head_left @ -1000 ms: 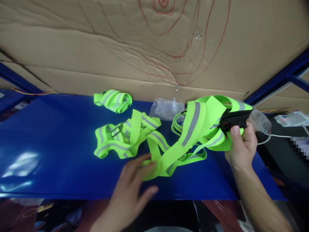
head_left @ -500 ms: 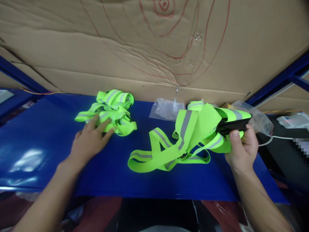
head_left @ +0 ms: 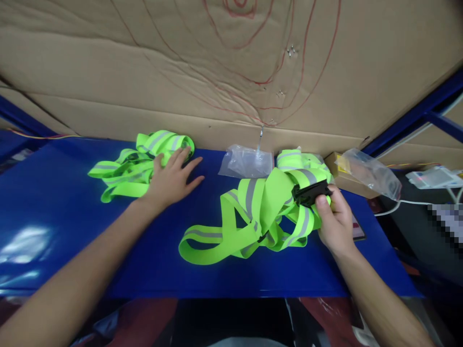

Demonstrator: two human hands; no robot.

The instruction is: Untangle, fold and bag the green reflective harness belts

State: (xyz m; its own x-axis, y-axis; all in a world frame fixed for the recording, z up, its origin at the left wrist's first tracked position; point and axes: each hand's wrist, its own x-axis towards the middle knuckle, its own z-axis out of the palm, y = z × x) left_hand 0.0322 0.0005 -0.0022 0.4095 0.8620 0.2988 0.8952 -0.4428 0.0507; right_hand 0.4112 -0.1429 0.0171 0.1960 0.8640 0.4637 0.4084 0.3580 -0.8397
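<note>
My right hand [head_left: 336, 219] grips the black plastic buckle [head_left: 311, 193] of a neon yellow-green reflective strap [head_left: 231, 236]. Grey stripes run along the strap, whose loops trail leftward over the blue table [head_left: 144, 270]. At the left, my left hand [head_left: 171, 178] is spread out with its fingers apart, over the right side of a second tangled pile of reflective straps [head_left: 125, 176]. Whether its palm presses on that pile I cannot tell. Behind the held strap lies another bundle of the same straps [head_left: 289, 159], partly covered.
A clear plastic bag [head_left: 248, 163] lies at the back middle. Back right are a small cardboard box [head_left: 352, 180] and another clear bag [head_left: 376, 176] with a white cable. A cardboard wall [head_left: 181, 82] with red drawn lines stands behind the table. Blue frame posts [head_left: 408, 120] flank it.
My left hand has moved right and slightly up across the left pile, which has shifted a little left. My right hand has brought the buckle leftward and down, uncovering the cardboard box.
</note>
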